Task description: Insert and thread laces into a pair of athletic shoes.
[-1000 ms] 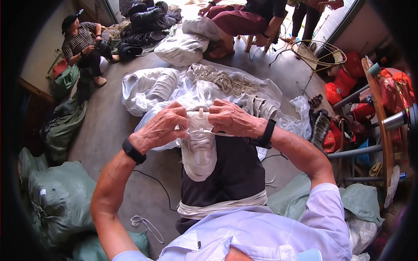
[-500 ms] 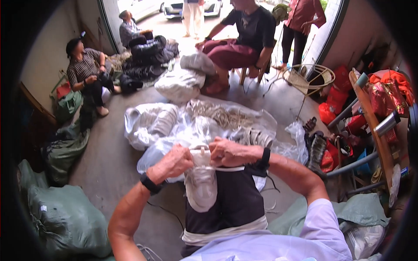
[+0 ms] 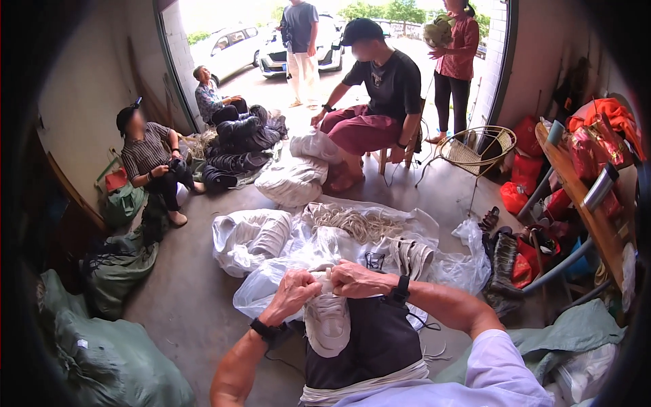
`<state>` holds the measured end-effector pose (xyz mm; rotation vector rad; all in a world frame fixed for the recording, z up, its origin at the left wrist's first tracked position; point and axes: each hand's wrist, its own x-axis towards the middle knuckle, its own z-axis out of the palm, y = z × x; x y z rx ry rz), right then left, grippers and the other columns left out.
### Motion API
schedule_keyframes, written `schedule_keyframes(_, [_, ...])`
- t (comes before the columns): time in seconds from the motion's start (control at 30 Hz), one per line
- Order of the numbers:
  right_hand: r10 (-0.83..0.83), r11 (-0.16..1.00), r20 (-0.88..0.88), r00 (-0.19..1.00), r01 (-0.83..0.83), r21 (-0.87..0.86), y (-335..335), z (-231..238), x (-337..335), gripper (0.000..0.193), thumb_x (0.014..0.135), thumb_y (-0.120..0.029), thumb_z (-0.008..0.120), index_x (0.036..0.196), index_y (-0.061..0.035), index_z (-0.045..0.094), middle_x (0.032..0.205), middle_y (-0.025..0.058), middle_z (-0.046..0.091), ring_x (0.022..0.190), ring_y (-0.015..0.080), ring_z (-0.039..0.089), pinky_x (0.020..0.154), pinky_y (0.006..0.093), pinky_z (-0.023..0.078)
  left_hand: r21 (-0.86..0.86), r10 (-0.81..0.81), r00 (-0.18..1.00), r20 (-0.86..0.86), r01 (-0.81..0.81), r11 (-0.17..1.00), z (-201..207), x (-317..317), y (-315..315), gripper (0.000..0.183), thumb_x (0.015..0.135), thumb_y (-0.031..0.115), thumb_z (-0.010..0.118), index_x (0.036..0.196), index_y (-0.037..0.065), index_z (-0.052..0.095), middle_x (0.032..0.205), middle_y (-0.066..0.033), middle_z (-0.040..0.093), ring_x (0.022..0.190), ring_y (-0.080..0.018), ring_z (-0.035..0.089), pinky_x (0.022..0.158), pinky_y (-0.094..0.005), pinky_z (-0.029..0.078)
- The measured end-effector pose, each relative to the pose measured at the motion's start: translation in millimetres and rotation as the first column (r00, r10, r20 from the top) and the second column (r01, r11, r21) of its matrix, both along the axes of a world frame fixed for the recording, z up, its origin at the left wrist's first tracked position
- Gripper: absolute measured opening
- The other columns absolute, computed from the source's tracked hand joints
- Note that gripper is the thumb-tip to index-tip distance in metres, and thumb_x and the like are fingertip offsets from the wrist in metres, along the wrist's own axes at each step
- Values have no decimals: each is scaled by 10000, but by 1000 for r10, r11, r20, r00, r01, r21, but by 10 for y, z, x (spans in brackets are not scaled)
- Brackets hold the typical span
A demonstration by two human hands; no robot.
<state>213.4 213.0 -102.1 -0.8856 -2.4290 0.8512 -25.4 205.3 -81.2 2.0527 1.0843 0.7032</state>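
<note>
A cream-white lace-up shoe (image 3: 327, 329) rests on my dark-trousered lap, its toe towards me. My left hand (image 3: 295, 292) is closed at the left side of its upper end, fingers pinched on the edge. Close by on the right, my right hand (image 3: 354, 279) pinches the same end beside the pale tongue tip (image 3: 328, 273). Whether either hand also has a lace between its fingers is too small to tell. Just beyond the hands lies clear plastic sheeting (image 3: 271, 281), with a bundle of beige laces (image 3: 356, 222) and stacked pale shoe uppers (image 3: 411, 258) on it.
More pale shoe parts (image 3: 254, 234) sit in plastic at the left. A seated person (image 3: 393, 81) faces me beyond white sacks (image 3: 291, 180); others sit or stand near the doorway. Green sacks (image 3: 115, 359) flank me. A wicker chair (image 3: 475, 149) and wooden bench (image 3: 583, 197) stand right.
The view has tilted up, so more of the doorway shows. My hands have drawn closer together at the shoe's upper end. A white strip that stuck out below my right hand no longer shows.
</note>
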Motion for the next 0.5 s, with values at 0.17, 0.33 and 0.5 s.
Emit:
schedule_keyframes(0.17, [-191, 958, -240, 952, 127, -257, -156, 1, -8, 266, 889, -241, 687, 839, 21, 684, 831, 138, 631, 809, 249, 583, 737, 413, 464, 25, 125, 987, 99, -128, 991, -128, 66, -77, 226, 843, 191, 756, 807, -31, 748, 653, -89, 646, 606, -151, 594, 591, -345, 467])
schedule_keyframes(0.33, [-270, 929, -215, 939, 196, -313, -146, -87, -12, 258, 892, -227, 709, 843, 26, 688, 831, 128, 627, 805, 234, 588, 715, 390, 466, -109, 132, 978, 162, -115, 987, -101, 75, -75, 227, 860, 187, 766, 826, -37, 747, 634, -58, 639, 590, -97, 565, 567, -318, 460])
schedule_keyframes(0.5, [-274, 935, -280, 920, 187, -301, -196, -29, -3, 255, 897, -225, 713, 863, 27, 694, 823, 115, 625, 799, 216, 579, 715, 383, 460, -131, 134, 981, 138, -116, 985, -55, 80, -112, 269, 881, 210, 741, 795, -42, 709, 689, -25, 606, 676, -105, 541, 619, -314, 444])
